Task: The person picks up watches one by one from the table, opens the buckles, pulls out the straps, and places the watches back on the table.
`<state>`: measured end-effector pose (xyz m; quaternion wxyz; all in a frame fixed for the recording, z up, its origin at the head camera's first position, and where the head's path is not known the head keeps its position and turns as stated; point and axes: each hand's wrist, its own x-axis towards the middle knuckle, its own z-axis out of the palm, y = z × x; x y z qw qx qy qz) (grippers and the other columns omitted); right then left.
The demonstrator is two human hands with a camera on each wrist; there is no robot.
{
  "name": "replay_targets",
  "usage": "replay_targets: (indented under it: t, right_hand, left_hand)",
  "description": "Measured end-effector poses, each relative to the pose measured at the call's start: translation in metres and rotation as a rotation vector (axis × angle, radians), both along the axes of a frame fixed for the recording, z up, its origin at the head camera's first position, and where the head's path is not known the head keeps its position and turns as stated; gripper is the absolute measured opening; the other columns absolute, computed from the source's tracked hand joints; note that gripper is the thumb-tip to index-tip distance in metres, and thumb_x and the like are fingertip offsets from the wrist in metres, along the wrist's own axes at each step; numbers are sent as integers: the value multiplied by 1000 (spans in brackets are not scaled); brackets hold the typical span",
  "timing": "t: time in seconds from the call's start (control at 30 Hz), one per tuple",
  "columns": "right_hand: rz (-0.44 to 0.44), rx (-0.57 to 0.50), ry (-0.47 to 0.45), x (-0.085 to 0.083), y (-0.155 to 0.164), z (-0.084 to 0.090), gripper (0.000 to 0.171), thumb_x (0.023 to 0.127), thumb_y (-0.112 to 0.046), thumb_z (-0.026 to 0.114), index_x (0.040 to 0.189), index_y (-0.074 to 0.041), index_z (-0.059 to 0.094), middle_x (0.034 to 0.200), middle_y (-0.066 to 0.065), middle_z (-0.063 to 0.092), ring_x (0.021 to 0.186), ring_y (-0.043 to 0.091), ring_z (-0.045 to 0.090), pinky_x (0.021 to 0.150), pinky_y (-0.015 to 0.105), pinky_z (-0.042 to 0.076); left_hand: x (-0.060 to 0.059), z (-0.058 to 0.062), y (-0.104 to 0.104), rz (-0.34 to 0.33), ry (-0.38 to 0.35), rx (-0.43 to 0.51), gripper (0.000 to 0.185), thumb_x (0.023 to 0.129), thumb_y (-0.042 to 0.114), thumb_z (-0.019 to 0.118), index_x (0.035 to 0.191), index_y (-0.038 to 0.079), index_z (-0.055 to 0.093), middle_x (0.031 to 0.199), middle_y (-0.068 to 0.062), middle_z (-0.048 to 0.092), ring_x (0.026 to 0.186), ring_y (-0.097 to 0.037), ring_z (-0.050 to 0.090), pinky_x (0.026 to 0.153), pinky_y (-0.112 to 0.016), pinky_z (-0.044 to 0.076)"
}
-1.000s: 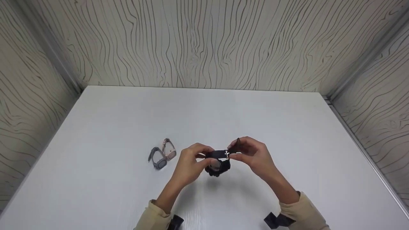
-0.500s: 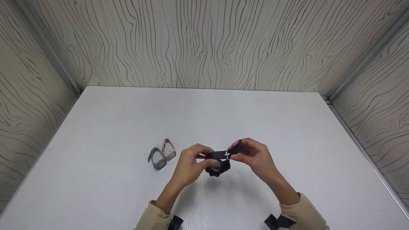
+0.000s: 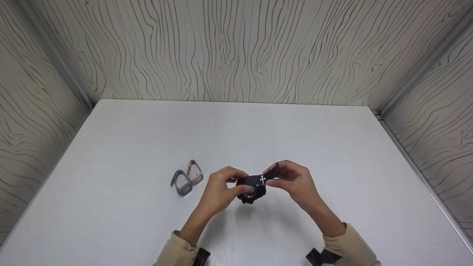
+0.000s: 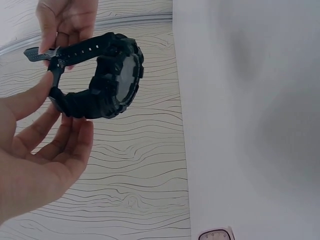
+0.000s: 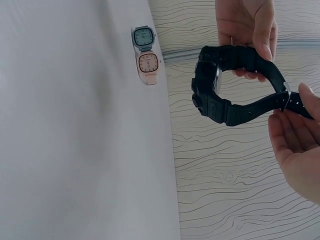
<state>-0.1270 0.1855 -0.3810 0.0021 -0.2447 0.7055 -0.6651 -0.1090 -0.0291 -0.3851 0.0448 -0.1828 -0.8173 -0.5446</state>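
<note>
Above the white table, both hands hold a black wristwatch [image 3: 260,191] with a chunky round case. Its strap forms a loop, with the holed end passed through the metal buckle [image 5: 287,95]. The left hand [image 3: 223,188] grips the buckle side of the strap between thumb and fingers, as the left wrist view also shows. On the other side, the right hand [image 3: 293,179] pinches the free strap end [image 4: 37,53] just beyond the buckle. In the right wrist view the watch case [image 5: 207,85] hangs away from the palms, its face turned inward from that side.
Left of the hands, a grey watch [image 3: 184,189] and a pink watch [image 3: 198,178] lie side by side on the white table [image 3: 129,147]. Wood-grain panels [image 3: 221,51] enclose the table at the back and sides. Dark camera mounts sit at both wrists.
The free strap end in the right hand has swung from standing upright to slanting out to the right. Both hands have barely shifted, and the two watches on the table stay put.
</note>
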Motion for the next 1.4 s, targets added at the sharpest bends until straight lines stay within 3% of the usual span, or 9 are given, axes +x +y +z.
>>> replay_targets:
  t: [0.57, 0.8, 1.0, 1.2, 1.4]
  right_hand:
    - [-62, 23, -19, -2, -1, 5, 25, 72, 4, 72, 95, 7, 62, 91, 18, 62, 86, 25, 62, 78, 31, 51]
    - [-84, -48, -83, 0, -3, 6, 26, 71, 7, 72, 94, 11, 59, 90, 15, 64, 85, 26, 62, 77, 35, 53]
    - [-72, -104, -95, 0, -5, 6, 27, 71, 9, 71, 94, 14, 57, 91, 14, 64, 86, 26, 62, 76, 36, 53]
    - [-76, -86, -79, 0, -6, 5, 26, 72, 8, 71, 93, 13, 58, 91, 16, 63, 85, 27, 63, 76, 37, 53]
    - [-68, -73, -48, 0, -7, 4, 25, 72, 8, 71, 93, 12, 59, 91, 17, 63, 84, 26, 63, 75, 35, 53]
  left_hand:
    - [-4, 3, 7, -8, 65, 26, 17, 78, 12, 72, 93, 5, 68, 90, -1, 64, 85, -14, 61, 76, -27, 50]
    - [-6, 5, 8, -48, 91, 34, 16, 77, 10, 72, 92, 5, 67, 88, -1, 64, 83, -14, 60, 75, -27, 51]
    - [-7, 8, 9, -95, 85, 64, 18, 79, 7, 70, 97, 6, 67, 93, -1, 63, 87, -15, 59, 77, -28, 50]
    - [-8, 9, 8, -148, 65, 65, 19, 81, -1, 66, 99, 7, 67, 97, -1, 62, 90, -15, 58, 79, -30, 49]
    - [-7, 8, 10, -127, 62, 52, 14, 84, 3, 64, 98, 7, 67, 97, 0, 61, 91, -12, 57, 80, -27, 49]
